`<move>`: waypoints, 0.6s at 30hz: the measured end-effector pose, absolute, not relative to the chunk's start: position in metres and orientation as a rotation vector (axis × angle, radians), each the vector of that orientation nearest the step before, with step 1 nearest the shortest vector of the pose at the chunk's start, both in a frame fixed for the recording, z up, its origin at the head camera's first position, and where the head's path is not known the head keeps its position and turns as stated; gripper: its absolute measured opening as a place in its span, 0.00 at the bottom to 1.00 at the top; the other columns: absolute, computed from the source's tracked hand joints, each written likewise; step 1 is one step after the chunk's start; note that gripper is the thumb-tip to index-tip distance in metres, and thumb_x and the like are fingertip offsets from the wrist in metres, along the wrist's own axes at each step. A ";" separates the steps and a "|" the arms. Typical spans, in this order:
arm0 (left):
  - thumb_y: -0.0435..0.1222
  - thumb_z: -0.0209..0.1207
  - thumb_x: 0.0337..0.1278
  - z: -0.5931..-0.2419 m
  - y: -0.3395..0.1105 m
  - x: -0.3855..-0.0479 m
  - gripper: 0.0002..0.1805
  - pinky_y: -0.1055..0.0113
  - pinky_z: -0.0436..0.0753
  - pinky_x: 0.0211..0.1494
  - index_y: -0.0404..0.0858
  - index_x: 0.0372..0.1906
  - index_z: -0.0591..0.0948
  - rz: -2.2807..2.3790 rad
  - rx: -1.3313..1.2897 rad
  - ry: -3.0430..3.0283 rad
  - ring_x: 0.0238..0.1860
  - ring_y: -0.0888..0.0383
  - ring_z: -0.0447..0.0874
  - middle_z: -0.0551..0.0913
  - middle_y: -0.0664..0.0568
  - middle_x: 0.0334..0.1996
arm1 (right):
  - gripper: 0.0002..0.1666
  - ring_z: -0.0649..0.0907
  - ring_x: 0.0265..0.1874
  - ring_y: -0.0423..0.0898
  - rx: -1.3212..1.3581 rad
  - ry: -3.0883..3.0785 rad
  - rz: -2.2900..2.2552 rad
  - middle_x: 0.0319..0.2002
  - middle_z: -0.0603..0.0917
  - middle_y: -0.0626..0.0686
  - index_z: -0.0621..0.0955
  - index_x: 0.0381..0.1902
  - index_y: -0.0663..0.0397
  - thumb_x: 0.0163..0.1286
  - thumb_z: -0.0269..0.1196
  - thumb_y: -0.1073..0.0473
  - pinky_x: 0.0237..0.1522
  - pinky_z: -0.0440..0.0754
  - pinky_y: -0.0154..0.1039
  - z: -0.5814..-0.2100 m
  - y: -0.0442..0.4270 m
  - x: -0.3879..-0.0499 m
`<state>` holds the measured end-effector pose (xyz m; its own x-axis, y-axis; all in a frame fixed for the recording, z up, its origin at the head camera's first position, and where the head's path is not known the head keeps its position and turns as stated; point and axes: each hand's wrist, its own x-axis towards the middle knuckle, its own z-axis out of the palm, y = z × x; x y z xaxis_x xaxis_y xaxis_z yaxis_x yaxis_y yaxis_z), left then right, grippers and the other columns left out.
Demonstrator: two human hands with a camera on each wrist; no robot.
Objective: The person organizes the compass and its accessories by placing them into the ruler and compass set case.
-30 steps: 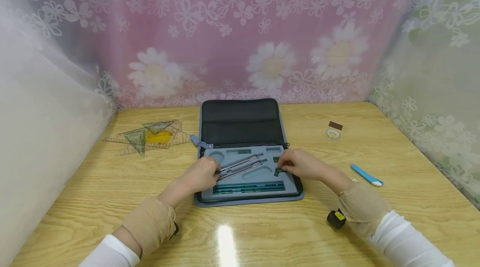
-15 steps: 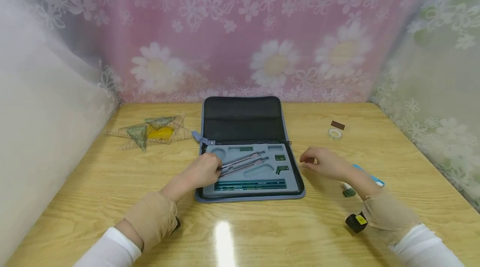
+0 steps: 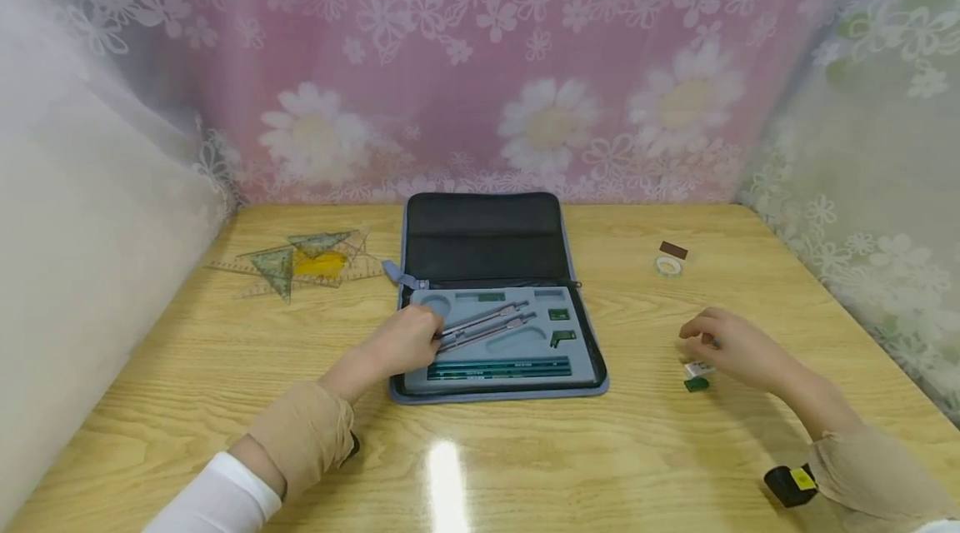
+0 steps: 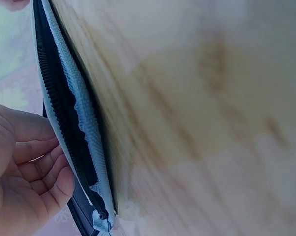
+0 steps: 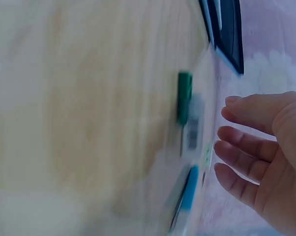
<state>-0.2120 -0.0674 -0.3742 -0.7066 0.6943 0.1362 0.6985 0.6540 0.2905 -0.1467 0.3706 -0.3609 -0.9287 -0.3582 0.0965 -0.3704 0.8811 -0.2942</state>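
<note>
In the head view an unzipped case [image 3: 497,397] lies on the table with its black lid raised. Its grey tray [image 3: 585,362] holds two metal compasses [image 3: 487,330], several dark green pencils [image 3: 498,368], a green L-shaped piece [image 3: 562,337] and a small green block [image 3: 558,314]. My left hand [image 3: 401,339] is at the compasses' left ends, fingers bent; its fingertips are hidden by the case edge in the left wrist view, so its hold is unclear. To the right of the case, my right hand [image 3: 731,347] hovers above a white eraser [image 3: 697,369] and a green piece [image 3: 697,384], fingers loosely bent, holding nothing.
Clear rulers and set squares [image 3: 273,271] lie in a pile at the left, with a yellow piece [image 3: 321,265] among them. A tape roll [image 3: 667,266] and a brown strip [image 3: 673,250] are at the back right. A blue cutter [image 5: 187,194] lies near the eraser.
My right hand has let go of the green L-shaped piece in the tray and moved right, over the eraser. My left hand has stayed at the compasses.
</note>
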 end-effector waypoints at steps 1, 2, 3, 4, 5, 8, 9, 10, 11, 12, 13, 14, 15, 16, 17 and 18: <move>0.25 0.58 0.51 -0.374 -0.067 -0.212 0.21 0.69 0.56 0.24 0.43 0.13 0.63 -0.512 -1.199 -2.846 0.19 0.62 0.51 0.55 0.57 0.15 | 0.09 0.77 0.32 0.46 0.565 -3.009 0.479 0.37 0.78 0.54 0.81 0.40 0.63 0.62 0.62 0.64 0.31 0.76 0.40 -0.362 0.375 -0.144; 0.25 0.58 0.51 -0.374 -0.067 -0.212 0.21 0.70 0.56 0.24 0.43 0.13 0.63 -0.512 -1.199 -2.848 0.19 0.62 0.51 0.55 0.57 0.15 | 0.11 0.78 0.33 0.48 0.537 -3.019 0.480 0.39 0.77 0.56 0.80 0.41 0.65 0.63 0.62 0.63 0.32 0.77 0.42 -0.363 0.379 -0.141; 0.25 0.58 0.52 -0.374 -0.067 -0.212 0.21 0.70 0.56 0.24 0.43 0.13 0.63 -0.513 -1.197 -2.851 0.19 0.62 0.50 0.55 0.57 0.15 | 0.12 0.78 0.34 0.49 0.508 -3.033 0.477 0.39 0.77 0.58 0.80 0.42 0.66 0.63 0.62 0.63 0.32 0.78 0.43 -0.365 0.383 -0.139; 0.25 0.58 0.52 -0.374 -0.067 -0.211 0.21 0.70 0.56 0.24 0.43 0.13 0.62 -0.509 -1.194 -2.852 0.19 0.62 0.50 0.54 0.57 0.15 | 0.14 0.78 0.34 0.51 0.482 -3.047 0.465 0.40 0.77 0.60 0.80 0.43 0.67 0.62 0.63 0.62 0.33 0.78 0.44 -0.366 0.387 -0.137; 0.25 0.58 0.52 -0.374 -0.067 -0.211 0.22 0.70 0.55 0.24 0.43 0.13 0.62 -0.508 -1.193 -2.851 0.19 0.62 0.49 0.53 0.57 0.15 | 0.15 0.79 0.34 0.53 0.451 -3.063 0.453 0.40 0.76 0.61 0.79 0.43 0.68 0.62 0.63 0.61 0.33 0.78 0.46 -0.367 0.391 -0.136; 0.25 0.58 0.52 -0.374 -0.067 -0.211 0.23 0.70 0.54 0.24 0.44 0.13 0.60 -0.516 -1.195 -2.845 0.19 0.62 0.48 0.52 0.57 0.15 | 0.19 0.79 0.35 0.58 0.371 -3.122 0.386 0.39 0.76 0.64 0.78 0.44 0.71 0.61 0.64 0.60 0.33 0.78 0.50 -0.368 0.403 -0.133; 0.25 0.58 0.52 -0.373 -0.067 -0.211 0.23 0.69 0.54 0.24 0.44 0.13 0.60 -0.521 -1.194 -2.848 0.19 0.62 0.48 0.52 0.57 0.15 | 0.19 0.78 0.35 0.59 0.354 -3.138 0.364 0.39 0.76 0.64 0.78 0.44 0.71 0.61 0.64 0.60 0.33 0.78 0.51 -0.368 0.407 -0.132; 0.25 0.57 0.52 -0.373 -0.067 -0.211 0.23 0.69 0.54 0.24 0.44 0.13 0.59 -0.524 -1.195 -2.851 0.19 0.62 0.48 0.52 0.57 0.15 | 0.19 0.78 0.35 0.60 0.340 -3.152 0.346 0.38 0.76 0.65 0.78 0.44 0.71 0.60 0.64 0.60 0.33 0.77 0.51 -0.368 0.410 -0.132; 0.25 0.57 0.52 -0.373 -0.067 -0.211 0.23 0.69 0.54 0.24 0.44 0.13 0.59 -0.528 -1.195 -2.857 0.19 0.62 0.48 0.51 0.57 0.15 | 0.19 0.78 0.35 0.61 0.333 -3.165 0.332 0.38 0.76 0.65 0.77 0.43 0.72 0.60 0.64 0.61 0.32 0.77 0.52 -0.368 0.414 -0.132; 0.25 0.57 0.52 -0.373 -0.067 -0.211 0.23 0.69 0.54 0.24 0.45 0.13 0.59 -0.530 -1.196 -2.861 0.19 0.62 0.48 0.51 0.57 0.15 | 0.19 0.78 0.35 0.62 0.324 -3.180 0.315 0.37 0.76 0.65 0.77 0.44 0.72 0.59 0.64 0.62 0.32 0.77 0.52 -0.367 0.417 -0.132; 0.25 0.57 0.52 -0.373 -0.067 -0.212 0.23 0.69 0.54 0.24 0.45 0.13 0.59 -0.530 -1.195 -2.866 0.19 0.62 0.48 0.52 0.57 0.15 | 0.19 0.78 0.35 0.62 0.318 -3.194 0.309 0.36 0.76 0.65 0.77 0.43 0.73 0.58 0.64 0.63 0.31 0.77 0.51 -0.366 0.419 -0.132; 0.25 0.57 0.52 -0.373 -0.067 -0.212 0.23 0.69 0.54 0.24 0.45 0.13 0.60 -0.527 -1.193 -2.867 0.19 0.62 0.48 0.52 0.57 0.15 | 0.18 0.78 0.34 0.61 0.310 -3.208 0.304 0.35 0.76 0.65 0.77 0.43 0.73 0.58 0.64 0.64 0.30 0.77 0.50 -0.366 0.421 -0.132; 0.25 0.58 0.52 -0.373 -0.067 -0.212 0.23 0.69 0.54 0.24 0.45 0.13 0.60 -0.522 -1.194 -2.865 0.19 0.62 0.49 0.52 0.57 0.15 | 0.18 0.78 0.32 0.60 0.299 -3.225 0.299 0.33 0.76 0.64 0.76 0.42 0.74 0.57 0.64 0.64 0.29 0.76 0.49 -0.366 0.424 -0.132; 0.25 0.58 0.52 -0.374 -0.067 -0.212 0.22 0.69 0.55 0.24 0.45 0.13 0.61 -0.517 -1.195 -2.862 0.19 0.62 0.49 0.53 0.57 0.15 | 0.19 0.77 0.30 0.58 0.283 -3.243 0.295 0.32 0.76 0.63 0.76 0.42 0.74 0.57 0.64 0.64 0.27 0.75 0.47 -0.366 0.425 -0.132; 0.25 0.58 0.52 -0.374 -0.067 -0.212 0.22 0.69 0.55 0.24 0.45 0.13 0.61 -0.511 -1.196 -2.857 0.19 0.62 0.49 0.53 0.57 0.15 | 0.19 0.77 0.29 0.56 0.262 -3.263 0.295 0.31 0.75 0.62 0.75 0.42 0.75 0.57 0.63 0.65 0.26 0.74 0.46 -0.365 0.427 -0.132; 0.25 0.58 0.52 -0.373 -0.067 -0.213 0.22 0.69 0.55 0.25 0.44 0.13 0.61 -0.506 -1.198 -2.852 0.19 0.62 0.49 0.53 0.57 0.14 | 0.19 0.76 0.27 0.53 0.241 -3.283 0.298 0.29 0.76 0.60 0.75 0.42 0.76 0.56 0.63 0.65 0.25 0.73 0.44 -0.365 0.428 -0.132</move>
<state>-0.2127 -0.0672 -0.3735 -0.7078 0.6942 0.1303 0.6967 0.6557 0.2909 -0.1322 0.4279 -0.3653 -0.9761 -0.1586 -0.1484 -0.1292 0.9733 -0.1898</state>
